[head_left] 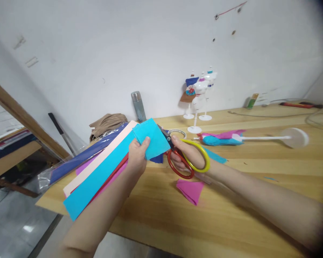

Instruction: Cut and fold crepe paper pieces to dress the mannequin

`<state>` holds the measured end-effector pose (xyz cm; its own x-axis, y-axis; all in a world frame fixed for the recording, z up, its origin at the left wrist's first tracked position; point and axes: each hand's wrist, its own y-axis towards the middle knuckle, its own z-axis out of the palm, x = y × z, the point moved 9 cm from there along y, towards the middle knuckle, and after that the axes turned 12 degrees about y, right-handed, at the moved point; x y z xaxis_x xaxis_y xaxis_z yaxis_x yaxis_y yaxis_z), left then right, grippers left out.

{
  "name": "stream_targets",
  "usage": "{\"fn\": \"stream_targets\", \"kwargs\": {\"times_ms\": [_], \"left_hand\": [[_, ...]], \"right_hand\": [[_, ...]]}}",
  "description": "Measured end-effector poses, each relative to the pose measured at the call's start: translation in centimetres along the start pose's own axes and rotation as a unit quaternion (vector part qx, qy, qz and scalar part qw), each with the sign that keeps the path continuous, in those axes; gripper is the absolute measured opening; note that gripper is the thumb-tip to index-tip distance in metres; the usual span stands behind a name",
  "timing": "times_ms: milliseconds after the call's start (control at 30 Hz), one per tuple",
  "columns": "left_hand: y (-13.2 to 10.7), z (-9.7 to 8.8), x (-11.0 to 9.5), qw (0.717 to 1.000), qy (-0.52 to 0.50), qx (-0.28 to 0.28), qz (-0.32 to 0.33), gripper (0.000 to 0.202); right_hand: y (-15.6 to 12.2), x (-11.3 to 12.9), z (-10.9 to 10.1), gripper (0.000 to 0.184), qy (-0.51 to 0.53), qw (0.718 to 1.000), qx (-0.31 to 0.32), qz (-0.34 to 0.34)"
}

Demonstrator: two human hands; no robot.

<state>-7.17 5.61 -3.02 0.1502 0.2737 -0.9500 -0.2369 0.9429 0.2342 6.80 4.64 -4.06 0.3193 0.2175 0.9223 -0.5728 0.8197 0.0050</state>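
Observation:
My left hand (138,154) is closed on a folded piece of light blue paper (153,139), held up above the wooden table (231,200). My right hand (187,154) grips a pair of scissors (187,161) with one red and one yellow handle loop. The scissor blades point left and reach the blue paper's right edge. Under my left arm lies a stack of long coloured paper sheets (102,168): light blue, pink, red, purple and dark blue.
A pink paper scrap (190,190) lies on the table near me. Small white mannequin stands (199,100) with paper dresses stand at the back. One stand (258,138) lies flat with blue and pink paper. A metal bottle (139,106), tape roll (177,133) and brown cloth (107,123) sit behind.

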Motion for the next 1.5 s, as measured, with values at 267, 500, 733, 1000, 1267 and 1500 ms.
{"fn": "stream_targets", "kwargs": {"times_ms": [267, 500, 733, 1000, 1267, 1500], "left_hand": [[-0.3, 0.3, -0.2, 1.0, 0.014, 0.013, 0.0, 0.058], [-0.1, 0.5, 0.8, 0.999, 0.017, 0.029, -0.013, 0.061], [-0.4, 0.8, 0.4, 0.999, 0.016, 0.041, -0.013, 0.06], [-0.3, 0.7, 0.7, 0.999, 0.007, 0.042, -0.026, 0.064], [-0.1, 0.9, 1.0, 0.999, 0.012, 0.044, -0.011, 0.071], [0.1, 0.4, 1.3, 0.998, 0.025, 0.049, -0.022, 0.063]], "right_hand": [[-0.1, 0.0, 0.1, 0.07, 0.021, 0.999, 0.046, 0.009], [0.4, 1.1, -0.5, 0.057, 0.057, 0.997, 0.041, -0.021], [0.5, 0.9, -0.9, 0.061, 0.049, 0.998, 0.015, -0.042], [0.4, 1.4, -0.9, 0.063, 0.015, 0.998, -0.01, -0.056], [0.6, 0.6, -1.4, 0.06, 0.061, 0.998, -0.003, -0.015], [0.6, 0.1, -1.3, 0.058, 0.05, 0.999, 0.018, 0.005]]}}
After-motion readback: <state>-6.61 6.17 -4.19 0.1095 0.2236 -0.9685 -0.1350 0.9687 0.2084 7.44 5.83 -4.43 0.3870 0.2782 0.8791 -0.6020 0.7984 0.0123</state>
